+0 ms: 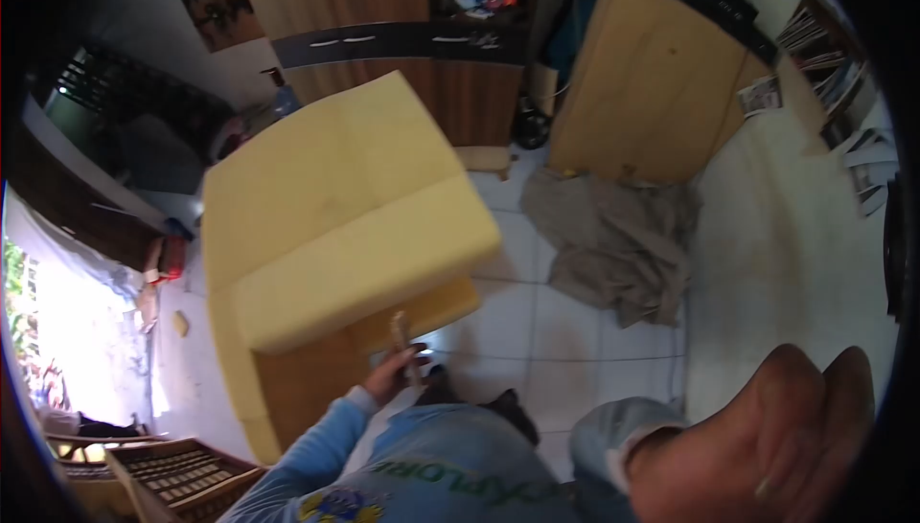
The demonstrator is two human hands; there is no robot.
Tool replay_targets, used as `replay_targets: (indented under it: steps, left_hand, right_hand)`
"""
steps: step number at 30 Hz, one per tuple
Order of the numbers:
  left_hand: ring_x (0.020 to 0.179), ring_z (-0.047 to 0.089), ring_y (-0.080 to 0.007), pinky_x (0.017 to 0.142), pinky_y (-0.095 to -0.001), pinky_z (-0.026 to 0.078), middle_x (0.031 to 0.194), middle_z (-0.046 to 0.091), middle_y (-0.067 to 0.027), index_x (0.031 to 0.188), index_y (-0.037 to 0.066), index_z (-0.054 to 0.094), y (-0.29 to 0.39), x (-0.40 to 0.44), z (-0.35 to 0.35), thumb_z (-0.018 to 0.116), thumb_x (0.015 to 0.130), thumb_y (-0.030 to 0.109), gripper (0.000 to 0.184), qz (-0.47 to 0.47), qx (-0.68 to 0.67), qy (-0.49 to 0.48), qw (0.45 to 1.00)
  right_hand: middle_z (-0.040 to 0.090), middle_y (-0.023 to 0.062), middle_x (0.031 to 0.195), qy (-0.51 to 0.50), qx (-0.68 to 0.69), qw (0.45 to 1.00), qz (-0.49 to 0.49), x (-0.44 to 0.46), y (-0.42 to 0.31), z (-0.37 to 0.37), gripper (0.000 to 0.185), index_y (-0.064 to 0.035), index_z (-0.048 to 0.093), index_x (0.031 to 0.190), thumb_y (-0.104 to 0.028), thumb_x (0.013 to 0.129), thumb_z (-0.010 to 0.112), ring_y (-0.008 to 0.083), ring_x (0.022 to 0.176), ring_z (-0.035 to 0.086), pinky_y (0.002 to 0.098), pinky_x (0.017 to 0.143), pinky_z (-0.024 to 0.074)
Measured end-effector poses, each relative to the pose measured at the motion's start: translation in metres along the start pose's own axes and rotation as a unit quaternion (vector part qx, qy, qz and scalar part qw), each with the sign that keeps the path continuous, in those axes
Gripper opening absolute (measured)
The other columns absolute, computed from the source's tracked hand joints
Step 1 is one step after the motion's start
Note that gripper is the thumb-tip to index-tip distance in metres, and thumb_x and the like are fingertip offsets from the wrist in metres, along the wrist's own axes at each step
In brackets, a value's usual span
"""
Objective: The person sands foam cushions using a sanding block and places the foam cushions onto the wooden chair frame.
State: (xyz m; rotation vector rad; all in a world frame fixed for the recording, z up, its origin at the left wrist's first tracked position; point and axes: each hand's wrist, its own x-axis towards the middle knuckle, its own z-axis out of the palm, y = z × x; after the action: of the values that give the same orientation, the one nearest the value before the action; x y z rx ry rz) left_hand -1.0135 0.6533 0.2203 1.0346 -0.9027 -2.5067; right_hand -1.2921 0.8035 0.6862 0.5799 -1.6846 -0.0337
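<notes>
Slim object (pixel 402 339) in left hand (pixel 390 375) near foam (pixel 350 221) edge; tiles (pixel 503 322) alongside

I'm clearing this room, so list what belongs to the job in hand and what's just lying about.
Likely the job: yellow foam; slim object in the left hand, kind unclear.
Seemingly lying about: crumpled cloth; yellow scrap; pump bottle.

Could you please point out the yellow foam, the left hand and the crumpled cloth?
Yellow foam (pixel 340 221): head view, on its broad upper face.
Left hand (pixel 387 376): head view, on the back of the hand.
Crumpled cloth (pixel 623 243): head view, among its middle folds.
</notes>
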Motion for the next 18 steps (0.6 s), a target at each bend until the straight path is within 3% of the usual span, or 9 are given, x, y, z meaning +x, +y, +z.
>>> replay_targets:
  steps: [2, 6, 9, 10, 11, 13, 15, 18]
  left_hand:
    - [0.137, 0.055, -0.0321, 0.115, -0.0606, 0.049, 0.151, 0.055, -0.0142, 0.163, 0.008, 0.042, -0.013, -0.004, 0.0, 0.067, 0.103, 0.056, 0.08, 0.005, -0.031, -0.01, 0.999]
    - [0.144, 0.045, -0.0315, 0.113, -0.0635, 0.049, 0.157, 0.044, -0.0149, 0.166, 0.008, 0.034, -0.004, 0.004, 0.006, 0.076, 0.095, 0.058, 0.096, -0.005, -0.016, -0.023, 1.0]
    - [0.144, 0.049, -0.0317, 0.113, -0.0618, 0.05, 0.161, 0.049, -0.0152, 0.163, 0.006, 0.036, -0.01, 0.011, 0.0, 0.07, 0.101, 0.055, 0.085, -0.016, 0.015, 0.004, 1.0]
    - [0.143, 0.051, -0.0312, 0.112, -0.0608, 0.05, 0.16, 0.053, -0.0137, 0.164, 0.008, 0.037, -0.019, 0.015, -0.034, 0.067, 0.104, 0.054, 0.081, -0.018, -0.002, -0.048, 0.999]
    - [0.144, 0.05, -0.0315, 0.113, -0.0616, 0.049, 0.16, 0.052, -0.0123, 0.165, 0.01, 0.036, -0.044, -0.018, -0.023, 0.068, 0.103, 0.054, 0.082, -0.033, -0.014, -0.013, 0.999]
    - [0.144, 0.047, -0.0321, 0.115, -0.0634, 0.047, 0.161, 0.048, -0.0095, 0.167, 0.014, 0.035, -0.012, 0.007, 0.003, 0.07, 0.101, 0.055, 0.086, 0.011, -0.005, 0.001, 1.0]
    - [0.143, 0.047, -0.0317, 0.115, -0.0629, 0.047, 0.159, 0.047, -0.0085, 0.165, 0.013, 0.039, -0.019, 0.026, 0.002, 0.072, 0.1, 0.056, 0.085, 0.002, 0.004, -0.025, 1.0]
    - [0.143, 0.048, -0.0282, 0.111, -0.06, 0.05, 0.158, 0.049, -0.0086, 0.161, 0.012, 0.045, -0.023, 0.002, -0.02, 0.074, 0.1, 0.053, 0.08, -0.024, 0.023, 0.016, 0.999]
  right_hand:
    - [0.075, 0.024, 0.101, -0.009, 0.019, 0.999, -0.028, 0.0, -0.002, -0.004, 0.027, 0.0059, 0.065, 0.082, -0.006, 0.1, 0.048, 0.0369, 0.082, 0.071, 0.0398, 0.069, 0.0572]
    - [0.076, 0.024, 0.102, 0.039, 0.016, 0.999, -0.014, -0.002, 0.001, 0.009, 0.027, 0.0059, 0.066, 0.083, -0.006, 0.1, 0.05, 0.0373, 0.083, 0.072, 0.0401, 0.069, 0.0577]
    - [0.076, 0.0239, 0.102, 0.022, 0.014, 0.999, -0.027, 0.005, -0.009, 0.002, 0.026, 0.006, 0.068, 0.083, -0.006, 0.1, 0.052, 0.0376, 0.084, 0.073, 0.0404, 0.069, 0.0581]
    - [0.076, 0.0239, 0.102, 0.002, 0.027, 0.999, -0.043, 0.007, -0.008, -0.005, 0.026, 0.006, 0.068, 0.084, -0.006, 0.1, 0.052, 0.0377, 0.084, 0.073, 0.0405, 0.069, 0.0583]
    - [0.076, 0.0239, 0.103, 0.009, 0.035, 0.997, -0.065, 0.009, -0.01, -0.007, 0.026, 0.006, 0.069, 0.084, -0.006, 0.1, 0.053, 0.0378, 0.085, 0.073, 0.0406, 0.07, 0.0584]
    - [0.077, 0.0239, 0.103, 0.043, 0.033, 0.997, -0.047, 0.008, -0.013, 0.009, 0.025, 0.006, 0.07, 0.084, -0.006, 0.1, 0.054, 0.038, 0.085, 0.074, 0.0408, 0.07, 0.0587]
    - [0.077, 0.0238, 0.103, 0.052, 0.022, 0.997, -0.049, 0.009, -0.016, 0.015, 0.025, 0.006, 0.07, 0.085, -0.006, 0.1, 0.055, 0.0382, 0.086, 0.074, 0.041, 0.07, 0.059]
    - [0.077, 0.0238, 0.104, 0.012, 0.033, 0.993, -0.111, 0.001, -0.024, -0.012, 0.024, 0.0061, 0.072, 0.085, -0.006, 0.1, 0.057, 0.0385, 0.087, 0.075, 0.0413, 0.07, 0.0594]
